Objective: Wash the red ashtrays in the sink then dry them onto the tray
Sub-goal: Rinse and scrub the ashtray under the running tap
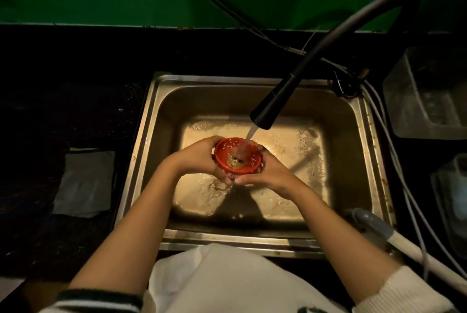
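A round red ashtray (237, 156) with white lettering on its side is held over the steel sink (338, 120), its opening facing up. Water runs from the black faucet head (265, 113) straight into it, and dirty water with debris sits in its middle. My left hand (199, 158) cups its left side. My right hand (267, 173) grips its right side and underside. The sink floor below is wet and stained.
A folded grey cloth (86, 184) lies on the dark counter left of the sink. Clear plastic containers (427, 93) stand at the right. A grey and white hose (394, 234) lies at the sink's near right corner. Cables run along the green wall behind.
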Tool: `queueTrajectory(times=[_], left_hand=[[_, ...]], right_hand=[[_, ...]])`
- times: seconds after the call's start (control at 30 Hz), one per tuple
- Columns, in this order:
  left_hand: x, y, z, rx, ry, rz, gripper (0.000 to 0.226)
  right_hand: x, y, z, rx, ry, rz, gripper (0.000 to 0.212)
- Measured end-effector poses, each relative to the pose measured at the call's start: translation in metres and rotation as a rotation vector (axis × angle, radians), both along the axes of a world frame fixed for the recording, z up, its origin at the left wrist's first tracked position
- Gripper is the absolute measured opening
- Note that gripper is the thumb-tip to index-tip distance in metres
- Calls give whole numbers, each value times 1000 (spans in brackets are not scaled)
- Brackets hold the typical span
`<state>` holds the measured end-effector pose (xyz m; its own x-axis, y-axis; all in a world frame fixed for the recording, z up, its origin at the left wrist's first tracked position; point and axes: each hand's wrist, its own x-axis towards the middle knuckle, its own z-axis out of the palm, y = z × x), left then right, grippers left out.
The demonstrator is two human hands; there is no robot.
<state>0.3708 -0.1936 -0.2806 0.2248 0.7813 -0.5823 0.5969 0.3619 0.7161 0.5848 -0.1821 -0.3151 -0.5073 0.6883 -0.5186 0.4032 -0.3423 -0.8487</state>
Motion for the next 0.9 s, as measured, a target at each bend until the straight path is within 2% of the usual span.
queueTrajectory(times=[0.1, 0.2, 0.3, 0.4, 0.57, 0.63, 0.77, 0.9], left_hand=[[12, -9, -10, -94, -167, 88, 88], [29, -15, -22, -96, -286, 177, 90], [47, -14, -35, -47, -384, 265, 102], [60, -11, -39, 82, -409, 336, 108], [63, -5, -30, 348, -317, 348, 100], [56, -4, -27, 431, -257, 321, 97], [36, 0, -19, 517, -101, 169, 99], [16, 2, 0, 494, 19, 17, 96]], right_hand=[[13, 4, 11, 22, -61, 49, 93], [23, 10, 25, 96, -120, 60, 91], [27, 17, 33, 272, -208, 75, 101], [27, 21, 31, 421, -269, 54, 115], [21, 15, 16, 602, -237, -33, 106], [15, 11, 10, 613, -172, -87, 102], [-1, 0, 3, 491, -23, -208, 104], [-12, -7, -7, 297, 32, -197, 113]])
